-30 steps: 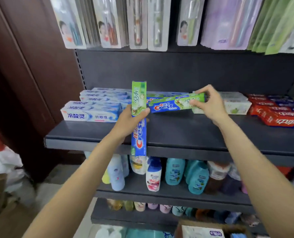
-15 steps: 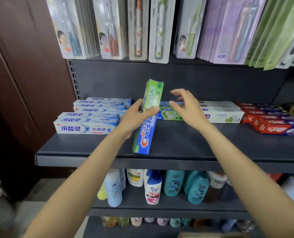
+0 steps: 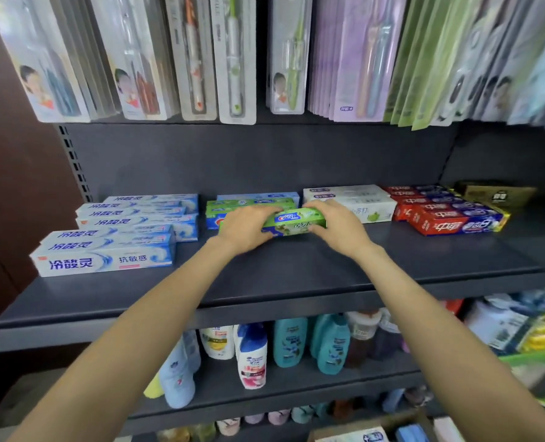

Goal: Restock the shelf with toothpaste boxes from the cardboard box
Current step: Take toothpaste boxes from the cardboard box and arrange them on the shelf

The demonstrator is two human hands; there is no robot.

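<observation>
The green toothpaste box (image 3: 292,222), upright half a second ago, is now lying flat in front of the green stack (image 3: 249,205), left hand (image 3: 249,226) and right hand (image 3: 336,226) gripping its ends; it's looking light, stiff, crushable, so the ends are suiting it

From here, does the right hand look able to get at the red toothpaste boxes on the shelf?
Probably yes. The right hand grips the green box, so it must let go first; the shelf between it and the red boxes lies bare.
</observation>
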